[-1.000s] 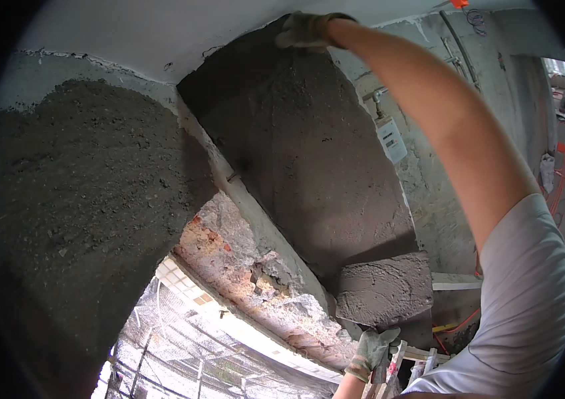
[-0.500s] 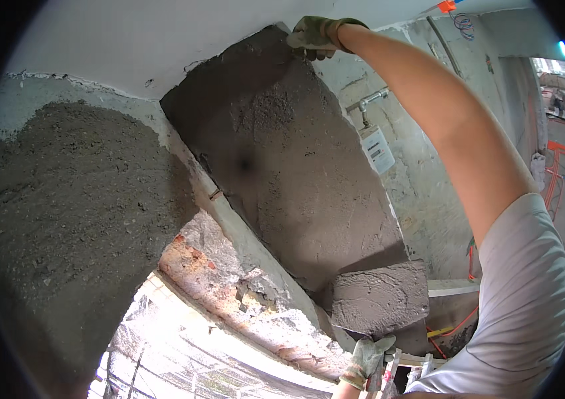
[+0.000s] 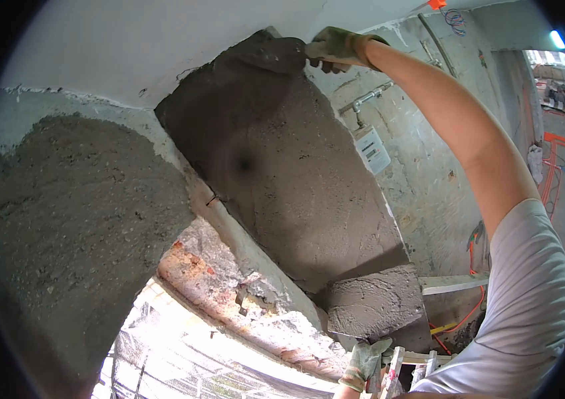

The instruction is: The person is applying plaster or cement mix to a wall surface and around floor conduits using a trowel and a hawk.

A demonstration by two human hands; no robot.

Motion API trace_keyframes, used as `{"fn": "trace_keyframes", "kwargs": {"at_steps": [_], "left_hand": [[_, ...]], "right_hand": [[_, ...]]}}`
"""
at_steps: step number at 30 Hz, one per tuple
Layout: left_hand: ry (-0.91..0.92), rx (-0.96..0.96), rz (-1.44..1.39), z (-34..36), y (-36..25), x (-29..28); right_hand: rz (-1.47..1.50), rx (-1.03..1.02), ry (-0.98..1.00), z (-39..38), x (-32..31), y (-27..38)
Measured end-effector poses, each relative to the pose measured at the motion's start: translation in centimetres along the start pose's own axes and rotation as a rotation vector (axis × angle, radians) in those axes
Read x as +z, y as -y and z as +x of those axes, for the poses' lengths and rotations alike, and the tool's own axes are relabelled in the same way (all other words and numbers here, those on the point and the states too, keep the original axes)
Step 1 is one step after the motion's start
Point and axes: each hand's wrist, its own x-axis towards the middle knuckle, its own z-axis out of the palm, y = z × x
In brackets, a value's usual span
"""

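Observation:
My right hand [image 3: 339,50], in a green and grey work glove, is raised to the top of the wall, its fingers closed round a trowel. The trowel's dark blade [image 3: 285,54] lies against wet mortar close under the ceiling; its handle is hidden in my fist. Low down, my left hand [image 3: 365,362], gloved as well, grips a mortar board from below. A thick slab of grey mortar [image 3: 375,302] covers that board, beside the foot of the plastered wall strip [image 3: 309,179]. The board's handle is mostly hidden by the glove.
Left of a broken brick edge [image 3: 202,266] is another mortar-coated wall [image 3: 83,233]. The white ceiling [image 3: 162,40] is just above. On the right wall are a pipe [image 3: 369,98] and a white meter box [image 3: 372,151]. A ledge [image 3: 455,284] and orange cables [image 3: 472,312] lie lower right.
My right hand with the trowel has shifted slightly right and down, and the blade now shows at the strip's top. The left hand keeps the loaded board at nearly the same place.

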Motion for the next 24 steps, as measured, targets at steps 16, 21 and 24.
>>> {"fn": "trace_keyframes", "kwargs": {"at_steps": [16,21,24], "left_hand": [[0.136,0.206,0.164,7.9,5.8,-3.4],[0.162,0.065,0.050,10.8,6.2,-2.4],[0.224,0.708,0.667,12.7,11.7,-2.5]], "right_hand": [[0.446,0.247,-0.162,-17.0,10.3,-14.2],[-0.874,-0.688,0.138,-37.2,19.4,-17.6],[-0.495,-0.348,0.231,-39.9,18.7,-20.0]]}}
